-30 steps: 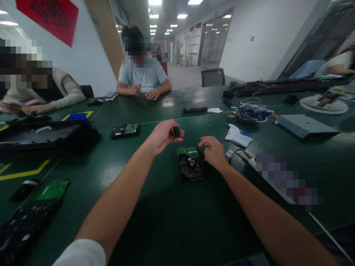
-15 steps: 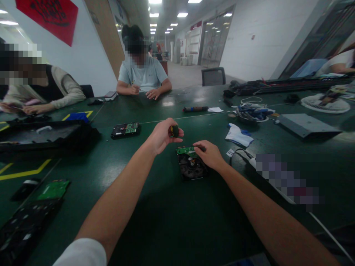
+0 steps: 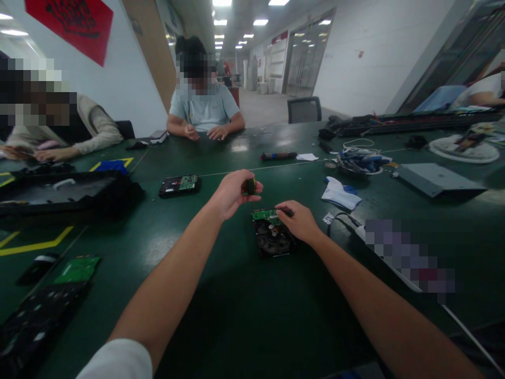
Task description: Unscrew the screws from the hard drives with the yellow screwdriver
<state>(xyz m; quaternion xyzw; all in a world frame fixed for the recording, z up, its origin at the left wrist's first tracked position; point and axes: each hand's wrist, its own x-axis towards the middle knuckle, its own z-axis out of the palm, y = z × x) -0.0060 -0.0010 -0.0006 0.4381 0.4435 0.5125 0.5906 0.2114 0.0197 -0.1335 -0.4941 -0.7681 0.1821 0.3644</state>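
Observation:
A hard drive [image 3: 276, 242] lies circuit side up on the dark green table, a green circuit board [image 3: 263, 215] along its far end. My left hand [image 3: 236, 195] is held just above and left of that end, its fingers curled round the dark green and yellow handle of a screwdriver [image 3: 250, 186]. The shaft cannot be made out. At the drive's far right corner rests my right hand [image 3: 298, 218], thumb and fingers closed together over the board's edge. A small dark thing shows between those fingers; its kind is unclear.
Another hard drive [image 3: 179, 185] lies further left, and a third drive [image 3: 43, 316] with a loose green board [image 3: 79, 269] is near left. A black tray [image 3: 67, 192], white glove [image 3: 340, 195], power strip [image 3: 389, 258] and metal case [image 3: 440, 179] surround the work. Co-workers sit opposite and left.
My left hand has turned the screwdriver handle slightly, so less yellow shows. My right hand and the hard drive hold their places. The co-worker opposite has lowered a hand.

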